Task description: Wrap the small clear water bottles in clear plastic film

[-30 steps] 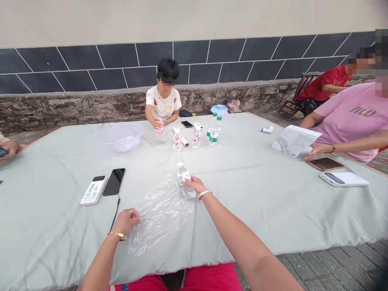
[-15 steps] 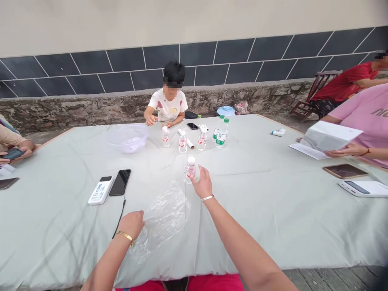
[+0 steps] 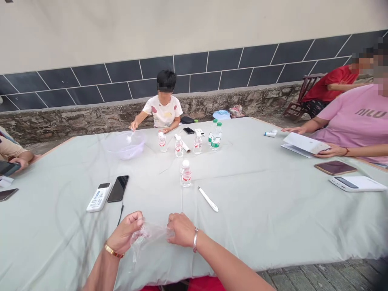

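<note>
Film (image 3: 153, 235) spans our left hand (image 3: 129, 231) and right hand (image 3: 182, 231), low over the near side of the tabletop (image 3: 257, 230). Tabletop wears a pale grey-green cloth (image 3: 281, 194), wrinkled. Across from us, a person (image 3: 163, 109) has one hand (image 3: 133, 126) at the far rim of a see-through lilac basin (image 3: 124, 152). Our hands: apart from each other, each clamped on film, left one on a bunched part. Two green-capped bottles (image 3: 216, 141) stand upright on the far side, right of three small bottles (image 3: 179, 149). We have one more, the near bottle (image 3: 186, 178), upright ahead of our right hand. Black phone (image 3: 118, 188) and power bank (image 3: 98, 198) lie side by side ahead of our left. Slim white tool (image 3: 208, 199) lies right of the near bottle, closer to us.
</note>
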